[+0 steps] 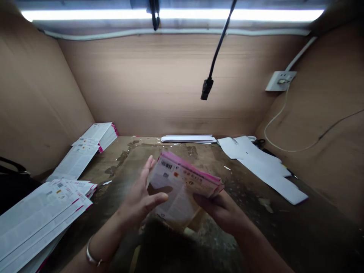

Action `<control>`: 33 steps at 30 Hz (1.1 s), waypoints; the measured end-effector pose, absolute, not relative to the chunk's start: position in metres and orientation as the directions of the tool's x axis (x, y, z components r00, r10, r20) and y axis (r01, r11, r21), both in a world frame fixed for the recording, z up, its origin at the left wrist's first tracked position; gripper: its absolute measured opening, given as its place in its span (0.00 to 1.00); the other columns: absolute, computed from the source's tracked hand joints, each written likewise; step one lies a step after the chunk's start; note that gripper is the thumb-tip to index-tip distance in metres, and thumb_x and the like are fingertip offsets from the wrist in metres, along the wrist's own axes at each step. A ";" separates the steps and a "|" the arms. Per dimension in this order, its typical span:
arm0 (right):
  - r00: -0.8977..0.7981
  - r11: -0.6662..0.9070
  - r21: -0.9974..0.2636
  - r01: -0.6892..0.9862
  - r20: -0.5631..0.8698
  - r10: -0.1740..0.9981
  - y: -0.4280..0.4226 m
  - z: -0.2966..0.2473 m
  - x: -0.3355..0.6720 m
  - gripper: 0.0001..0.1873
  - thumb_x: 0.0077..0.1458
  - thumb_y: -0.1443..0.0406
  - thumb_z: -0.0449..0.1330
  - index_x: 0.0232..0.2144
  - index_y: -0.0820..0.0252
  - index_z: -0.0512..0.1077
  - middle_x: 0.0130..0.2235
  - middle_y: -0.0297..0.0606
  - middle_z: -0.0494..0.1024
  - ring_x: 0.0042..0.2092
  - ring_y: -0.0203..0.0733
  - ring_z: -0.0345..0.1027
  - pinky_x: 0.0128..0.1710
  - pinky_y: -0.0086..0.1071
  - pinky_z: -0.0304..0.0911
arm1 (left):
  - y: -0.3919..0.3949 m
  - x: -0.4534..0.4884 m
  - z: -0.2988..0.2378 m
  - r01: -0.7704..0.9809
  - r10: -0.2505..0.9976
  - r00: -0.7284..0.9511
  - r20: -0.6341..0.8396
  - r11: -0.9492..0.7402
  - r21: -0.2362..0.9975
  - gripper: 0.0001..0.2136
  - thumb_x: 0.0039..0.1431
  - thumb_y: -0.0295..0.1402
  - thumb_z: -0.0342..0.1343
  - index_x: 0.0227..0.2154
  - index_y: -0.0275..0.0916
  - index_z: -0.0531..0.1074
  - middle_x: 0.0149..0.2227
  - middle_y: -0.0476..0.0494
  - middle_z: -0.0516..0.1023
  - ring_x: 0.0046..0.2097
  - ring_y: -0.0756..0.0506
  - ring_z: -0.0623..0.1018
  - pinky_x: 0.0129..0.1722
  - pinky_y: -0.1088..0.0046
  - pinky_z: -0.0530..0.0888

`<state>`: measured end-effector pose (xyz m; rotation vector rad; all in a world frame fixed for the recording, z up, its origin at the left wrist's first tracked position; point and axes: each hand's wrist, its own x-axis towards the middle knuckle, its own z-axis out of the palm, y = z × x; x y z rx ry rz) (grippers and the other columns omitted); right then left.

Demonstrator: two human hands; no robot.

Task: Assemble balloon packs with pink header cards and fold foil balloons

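Observation:
A thick stack of printed paper leaflets (182, 182) with pink-edged pages and a barcode is raised above the worn wooden workbench (182, 151). My right hand (218, 210) grips its lower right edge. My left hand (139, 199) stands at the stack's left edge, fingers spread and apart, and seems to touch it lightly. A thin metal bangle (92, 256) circles my left wrist. The stack's lower end is partly hidden behind my hands.
Piles of pink-edged leaflets (36, 216) lie at the left, with more (96, 138) leaning against the left wall. White sheets (258, 167) cover the right, beside black-handled scissors (258, 143). A white paper bundle (187, 139) lies at the back. A hanging black cable (207, 88) dangles above.

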<state>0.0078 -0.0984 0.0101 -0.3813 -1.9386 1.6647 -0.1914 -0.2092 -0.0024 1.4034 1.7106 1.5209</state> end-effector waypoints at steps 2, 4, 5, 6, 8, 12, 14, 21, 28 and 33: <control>-0.870 0.170 -0.978 -0.120 0.186 0.456 -0.103 0.016 0.011 0.20 0.56 0.63 0.60 0.51 0.54 0.69 0.47 0.37 0.76 0.46 0.46 0.70 0.46 0.39 0.67 | -0.211 -0.188 -0.005 0.119 0.921 -0.352 0.166 -0.131 0.984 0.43 0.47 0.39 0.63 0.63 0.39 0.46 0.50 0.37 0.73 0.51 0.36 0.73 0.48 0.60 0.72; -0.865 0.169 -0.977 -0.127 0.193 0.464 -0.110 0.012 0.011 0.20 0.54 0.65 0.62 0.50 0.53 0.70 0.45 0.37 0.76 0.45 0.46 0.71 0.45 0.38 0.68 | -0.216 -0.176 -0.014 0.011 0.918 -0.383 0.101 -0.105 0.994 0.36 0.45 0.36 0.65 0.58 0.39 0.57 0.40 0.44 0.78 0.41 0.41 0.78 0.41 0.66 0.75; -0.847 0.196 -0.971 -0.135 0.216 0.486 -0.114 0.007 0.010 0.19 0.53 0.65 0.63 0.49 0.54 0.71 0.45 0.37 0.76 0.45 0.46 0.71 0.45 0.38 0.68 | -0.220 -0.169 -0.020 0.001 0.907 -0.411 0.095 -0.104 0.995 0.32 0.44 0.34 0.66 0.54 0.39 0.62 0.37 0.46 0.79 0.38 0.42 0.78 0.39 0.68 0.75; -0.833 0.233 -0.963 -0.136 0.239 0.499 -0.117 0.001 0.009 0.17 0.53 0.66 0.62 0.47 0.54 0.72 0.45 0.38 0.76 0.46 0.47 0.71 0.45 0.38 0.68 | -0.222 -0.162 -0.025 -0.005 0.900 -0.425 0.096 -0.109 0.994 0.27 0.44 0.34 0.66 0.49 0.39 0.66 0.35 0.46 0.79 0.37 0.43 0.78 0.37 0.68 0.75; -0.819 0.281 -0.950 -0.134 0.266 0.509 -0.121 -0.010 0.007 0.14 0.54 0.65 0.62 0.45 0.54 0.74 0.44 0.38 0.77 0.45 0.47 0.71 0.44 0.38 0.69 | -0.224 -0.154 -0.034 -0.039 0.907 -0.409 0.098 -0.125 0.991 0.18 0.45 0.34 0.65 0.41 0.38 0.72 0.34 0.46 0.80 0.35 0.42 0.79 0.36 0.68 0.76; -0.802 0.340 -0.933 -0.116 0.290 0.523 -0.117 -0.020 0.006 0.12 0.57 0.64 0.59 0.44 0.52 0.74 0.38 0.35 0.79 0.39 0.44 0.74 0.39 0.35 0.72 | -0.218 -0.161 -0.041 -0.091 0.953 -0.292 0.079 -0.110 0.990 0.14 0.45 0.39 0.65 0.33 0.37 0.76 0.36 0.43 0.80 0.40 0.39 0.78 0.42 0.63 0.74; -0.810 0.517 -0.845 -0.134 0.394 0.435 -0.112 -0.017 0.008 0.12 0.59 0.64 0.57 0.45 0.52 0.74 0.37 0.35 0.79 0.38 0.42 0.74 0.37 0.33 0.71 | -0.218 -0.174 -0.037 -0.144 0.949 -0.301 0.093 -0.142 0.979 0.22 0.42 0.48 0.64 0.38 0.38 0.76 0.47 0.40 0.76 0.50 0.36 0.74 0.52 0.61 0.68; -0.753 0.958 -0.188 -0.217 0.656 -0.042 -0.120 -0.011 0.011 0.22 0.59 0.71 0.55 0.56 0.56 0.64 0.51 0.37 0.74 0.55 0.45 0.63 0.59 0.40 0.55 | -0.225 -0.215 -0.015 -0.610 0.888 0.201 -0.414 0.444 0.656 0.32 0.51 0.54 0.54 0.46 0.28 0.69 0.43 0.27 0.76 0.46 0.34 0.76 0.48 0.56 0.70; -0.606 0.644 -0.743 0.180 0.432 0.668 -0.101 -0.031 0.029 0.31 0.61 0.64 0.52 0.63 0.52 0.48 0.64 0.44 0.53 0.62 0.51 0.49 0.58 0.49 0.55 | -0.227 -0.196 -0.026 -0.403 0.973 -0.142 -0.183 0.112 0.908 0.19 0.53 0.33 0.60 0.47 0.36 0.67 0.44 0.36 0.77 0.42 0.39 0.78 0.42 0.62 0.74; -0.670 0.112 -0.992 -0.055 0.120 0.733 -0.107 -0.031 0.027 0.24 0.62 0.54 0.48 0.57 0.56 0.60 0.55 0.47 0.68 0.53 0.50 0.64 0.47 0.40 0.66 | -0.229 -0.171 -0.052 -0.141 0.941 -0.334 0.062 -0.115 0.983 0.13 0.59 0.36 0.54 0.46 0.38 0.67 0.47 0.39 0.75 0.48 0.40 0.74 0.49 0.62 0.70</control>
